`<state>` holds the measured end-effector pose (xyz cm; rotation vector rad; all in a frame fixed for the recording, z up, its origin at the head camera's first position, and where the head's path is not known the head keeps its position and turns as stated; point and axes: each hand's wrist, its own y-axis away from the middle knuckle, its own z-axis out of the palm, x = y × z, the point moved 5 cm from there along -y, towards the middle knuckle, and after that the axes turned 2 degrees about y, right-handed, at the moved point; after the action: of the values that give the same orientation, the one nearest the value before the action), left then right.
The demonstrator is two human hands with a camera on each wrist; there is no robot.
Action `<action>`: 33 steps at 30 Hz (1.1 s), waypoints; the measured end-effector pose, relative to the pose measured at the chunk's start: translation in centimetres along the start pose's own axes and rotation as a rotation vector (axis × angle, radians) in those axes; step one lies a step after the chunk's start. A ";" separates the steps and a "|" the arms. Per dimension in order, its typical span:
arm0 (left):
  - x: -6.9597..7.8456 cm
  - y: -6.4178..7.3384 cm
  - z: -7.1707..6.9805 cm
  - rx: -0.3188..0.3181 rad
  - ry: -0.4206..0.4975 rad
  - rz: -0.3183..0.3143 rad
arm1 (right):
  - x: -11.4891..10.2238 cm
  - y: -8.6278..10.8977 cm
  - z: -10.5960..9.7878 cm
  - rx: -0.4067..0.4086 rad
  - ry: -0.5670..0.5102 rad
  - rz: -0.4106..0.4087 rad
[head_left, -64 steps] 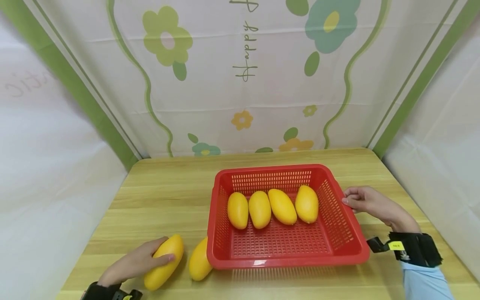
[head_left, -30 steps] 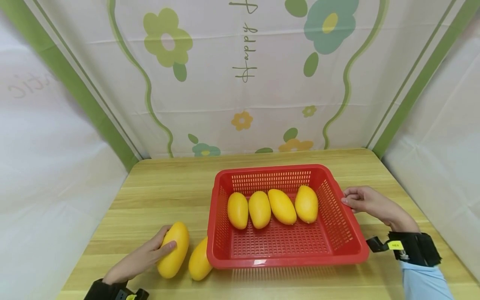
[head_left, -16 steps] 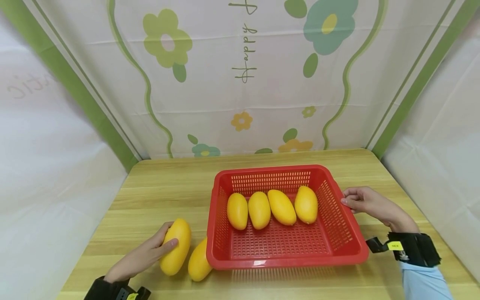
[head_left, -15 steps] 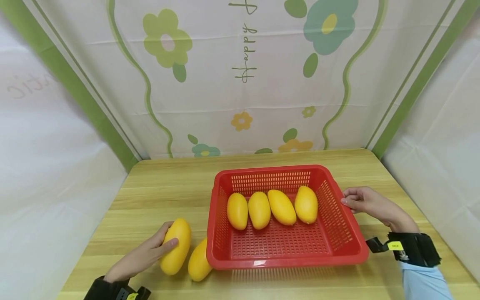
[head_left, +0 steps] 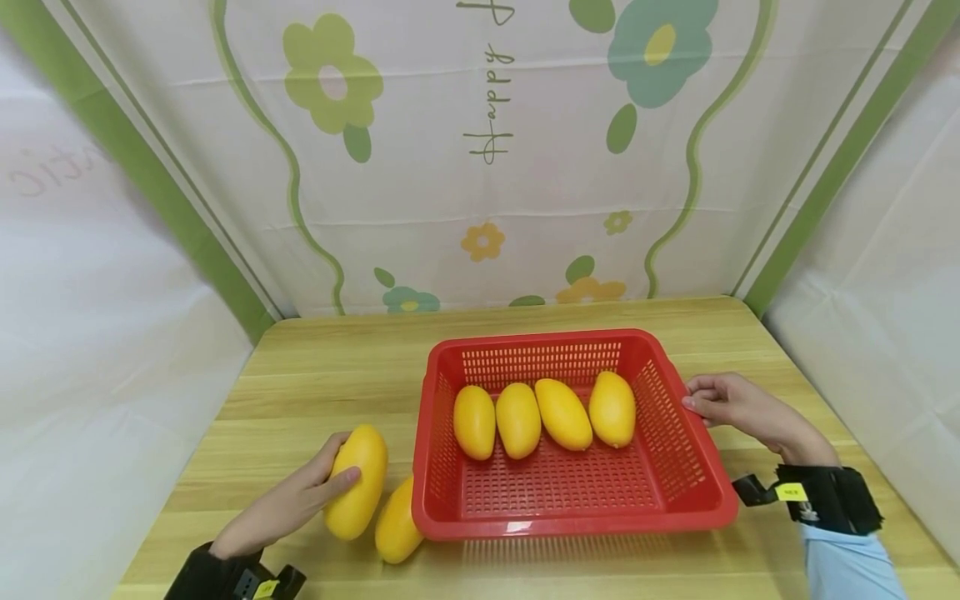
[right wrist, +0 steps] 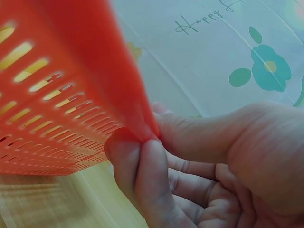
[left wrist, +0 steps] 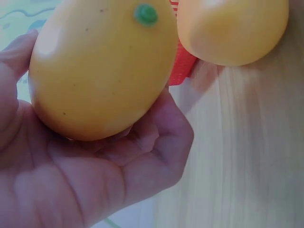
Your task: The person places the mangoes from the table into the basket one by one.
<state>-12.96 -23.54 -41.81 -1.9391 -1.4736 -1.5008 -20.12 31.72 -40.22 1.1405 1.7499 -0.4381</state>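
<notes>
Light wooden table (head_left: 322,367), rounded far corners. White back cloth (head_left: 427,183) rises behind far edge, creased crosswise. Printed on it: yellow-green flower (head_left: 333,82) with pale pink centre, upper left; large blue-green flower (head_left: 660,50) with yellow centre, upper right; small orange flower (head_left: 483,242) lower down, near middle. Word "Happy" (head_left: 491,108) runs bottom to top between two wavy green lines (head_left: 692,167). Green strips (head_left: 150,179) border cloth both sides. White side cloths (head_left: 112,292) flank table; left one bears faint pinkish lettering (head_left: 52,171), reversed.
</notes>
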 end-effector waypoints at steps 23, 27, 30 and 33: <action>1.6 -0.3 0.2 -0.010 0.012 0.074 | -0.2 0.0 0.0 0.002 0.003 0.011; 1.9 -0.4 0.3 -0.014 0.021 0.080 | -0.2 0.0 -0.1 0.005 0.002 0.022; 2.1 -0.5 0.4 -0.013 0.022 0.084 | -0.3 0.0 -0.1 0.002 0.000 0.016; 2.3 -0.6 0.4 -0.014 0.024 0.091 | -0.2 0.1 -0.1 -0.001 -0.004 0.010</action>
<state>-13.33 -21.75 -40.30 -1.9613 -1.3492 -1.4940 -20.09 31.71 -39.97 1.1461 1.7402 -0.4329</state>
